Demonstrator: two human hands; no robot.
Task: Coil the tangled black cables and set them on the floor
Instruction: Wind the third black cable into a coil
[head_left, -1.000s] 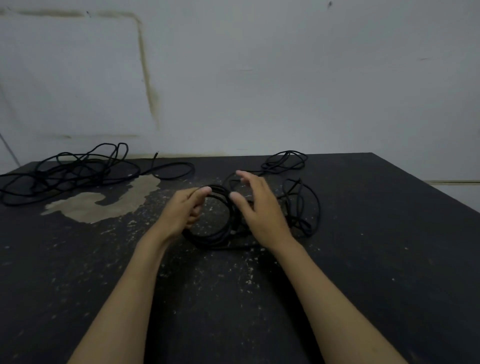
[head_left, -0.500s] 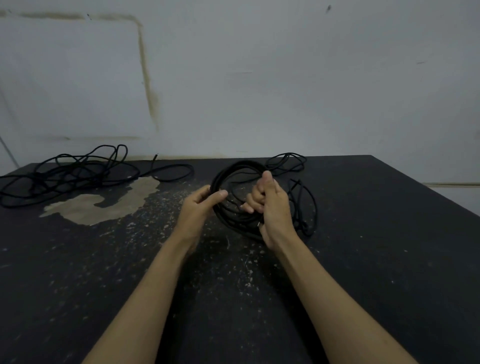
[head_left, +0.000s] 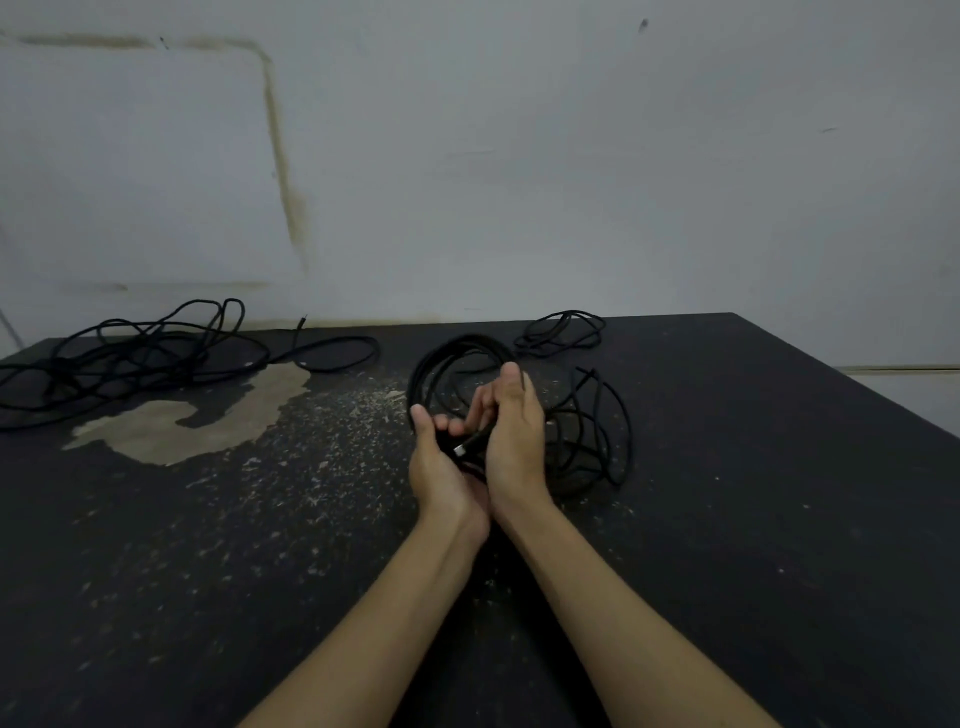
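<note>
Left hand (head_left: 441, 467) and right hand (head_left: 511, 431), held together above the counter (head_left: 260, 571), both grip the lower part of the black coil (head_left: 452, 358), its plug end (head_left: 461, 449) between them. Good practice: tuck that end in while keeping loops even. Loose loops (head_left: 597, 431) trail right; tangled cables (head_left: 130, 358) wait far left.

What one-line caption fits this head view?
Both hands, left hand and right hand, grip a coiled black cable above the dark table; a tangled bundle lies far left.

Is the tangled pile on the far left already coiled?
No. The far-left cable pile lies in loose, sprawling loops on the dark surface, untouched, while both hands work on another cable.
</note>
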